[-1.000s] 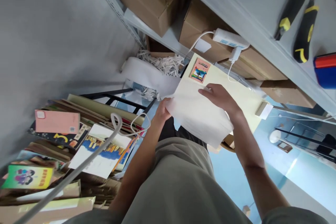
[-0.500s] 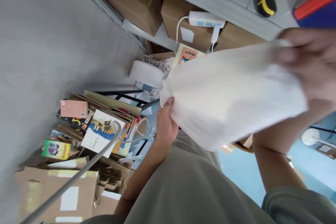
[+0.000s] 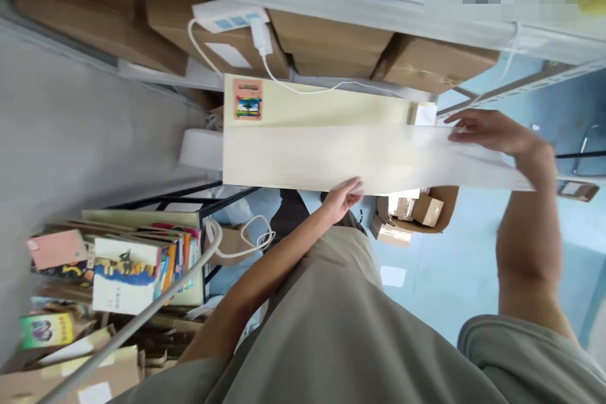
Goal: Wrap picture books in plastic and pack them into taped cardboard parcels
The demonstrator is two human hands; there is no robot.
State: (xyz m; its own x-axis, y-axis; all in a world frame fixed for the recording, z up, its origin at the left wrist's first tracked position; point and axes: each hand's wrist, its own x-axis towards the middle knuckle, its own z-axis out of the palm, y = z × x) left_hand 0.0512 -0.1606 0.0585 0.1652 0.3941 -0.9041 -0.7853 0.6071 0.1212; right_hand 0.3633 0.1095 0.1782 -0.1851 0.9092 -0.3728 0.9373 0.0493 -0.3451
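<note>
A thin white sheet [image 3: 303, 151] lies stretched across a cream-coloured board [image 3: 322, 107], its right end reaching past the board. At the near edge, my left hand [image 3: 341, 201] is closed on the sheet, with the thumb on top and the other fingers partly hidden. My right hand [image 3: 492, 128] is at the sheet's far right edge, fingers stretched out and apart. Whether its fingertips press on the sheet or hover just over it, I cannot tell. A small pink card with a colourful picture [image 3: 247, 100] is at the board's far left corner.
Brown cardboard boxes [image 3: 331, 44] and a white power strip [image 3: 230, 16] with cables line the shelf behind. Books [image 3: 125, 274] and flattened cardboard are stacked at left, behind a grey curved tube [image 3: 142, 315]. A carton of small boxes [image 3: 445, 208] stands on the floor.
The sheet has come down from the air and spread over the board. My right hand has moved off its earlier grip and its fingers have straightened. The view has shifted right.
</note>
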